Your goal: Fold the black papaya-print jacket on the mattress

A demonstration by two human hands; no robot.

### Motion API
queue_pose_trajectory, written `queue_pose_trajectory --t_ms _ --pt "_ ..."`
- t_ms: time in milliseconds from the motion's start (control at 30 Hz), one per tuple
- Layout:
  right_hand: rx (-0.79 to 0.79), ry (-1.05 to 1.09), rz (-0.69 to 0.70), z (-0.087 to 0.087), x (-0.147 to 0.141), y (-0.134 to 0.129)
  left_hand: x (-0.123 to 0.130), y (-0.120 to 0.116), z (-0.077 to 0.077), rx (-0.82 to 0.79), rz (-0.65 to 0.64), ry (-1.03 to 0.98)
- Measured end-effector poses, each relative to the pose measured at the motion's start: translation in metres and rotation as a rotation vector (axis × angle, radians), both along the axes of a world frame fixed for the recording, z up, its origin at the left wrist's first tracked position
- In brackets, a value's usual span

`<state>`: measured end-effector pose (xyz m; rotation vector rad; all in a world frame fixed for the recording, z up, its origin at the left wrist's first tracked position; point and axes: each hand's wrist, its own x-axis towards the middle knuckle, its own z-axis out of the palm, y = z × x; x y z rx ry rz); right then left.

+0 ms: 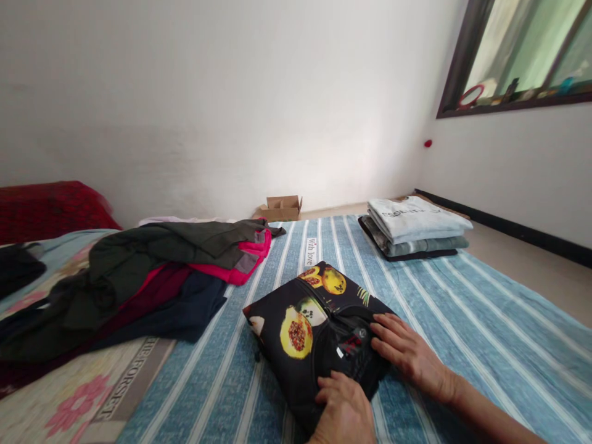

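A black garment with a yellow papaya print (296, 333) lies folded into a compact shape on the blue striped bedding (208, 382). Its dark collar and a label face up near my hands. My left hand (345, 407) rests on the near edge of the garment with its fingers bent over the cloth. On the right side, my right hand (409, 351) lies on the garment's edge near the collar, fingers spread fairly flat. Neither hand lifts the garment.
Unfolded dark and pink clothes (152, 271) are heaped on the left. A stack of folded clothes (411, 228) sits at the bed's far right. Beyond the far edge is a cardboard box (282, 208). A red item (50, 209) lies at the far left.
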<state>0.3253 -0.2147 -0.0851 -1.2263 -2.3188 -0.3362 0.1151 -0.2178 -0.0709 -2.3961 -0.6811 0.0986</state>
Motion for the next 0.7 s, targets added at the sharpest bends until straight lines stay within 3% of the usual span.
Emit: queue_pose_trajectory --t_ms 167,267,333,433,500,600,700 --pt "0.045 0.076 -0.148 -0.016 -0.006 -0.012 0.001 -0.004 0.001 -0.004 -0.002 -0.029" --pt "0.075 0.333 -0.335 -0.027 -0.014 -0.03 0.0 -0.004 0.008 -0.044 -0.038 -0.011" --pt "0.019 0.627 -0.485 -0.029 -0.022 -0.045 0.0 -0.001 0.014 -0.077 -0.06 0.004" --pt "-0.24 1.228 -0.634 -0.022 -0.033 -0.063 0.0 0.008 0.027 -0.185 -0.104 0.045" --pt "-0.507 1.606 -0.63 -0.014 -0.041 -0.069 0.0 0.016 0.039 -0.3 -0.141 0.067" --pt "-0.862 1.947 -0.522 -0.001 -0.058 -0.069 -0.001 0.026 0.06 -0.44 -0.146 0.066" --pt "-1.048 2.095 -0.304 0.006 -0.079 -0.058 -0.001 0.03 0.075 -0.517 -0.113 0.041"
